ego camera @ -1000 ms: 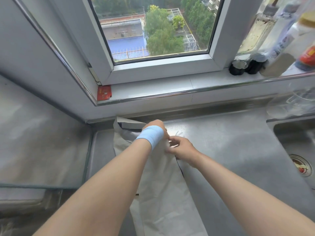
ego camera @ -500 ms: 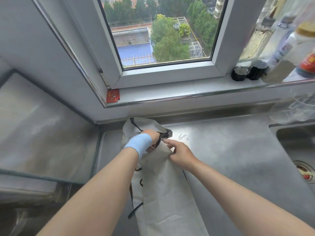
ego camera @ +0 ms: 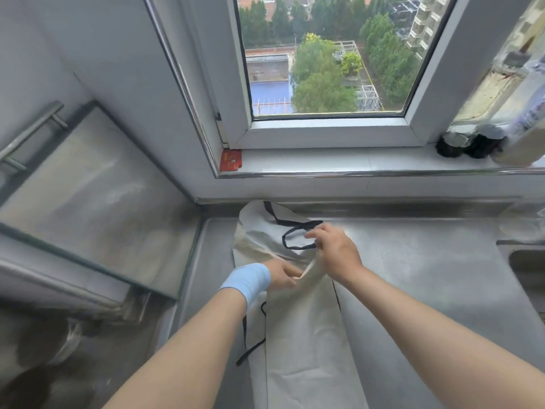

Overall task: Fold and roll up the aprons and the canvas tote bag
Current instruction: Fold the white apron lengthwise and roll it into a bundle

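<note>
A pale beige apron (ego camera: 306,343) with thin black straps lies folded into a long narrow strip on the steel counter (ego camera: 427,276), running from the near edge to the back wall. Its far end curls up against the wall, and a black strap loop (ego camera: 295,237) lies there. My left hand (ego camera: 281,274), with a light blue band at the wrist, pinches a raised fold of the cloth. My right hand (ego camera: 333,249) grips the same fold just beyond it, fingers curled near the strap loop.
A glass-topped surface with a metal handle (ego camera: 88,196) sits to the left. A sink (ego camera: 528,270) lies at the right edge. Bottles (ego camera: 501,113) and dark caps stand on the window sill, and a small red packet (ego camera: 231,160) sits at its left corner.
My left hand has drawn back toward me with a fold of the cloth. The far end of the apron now stands higher, and the black strap loop has come into sight.
</note>
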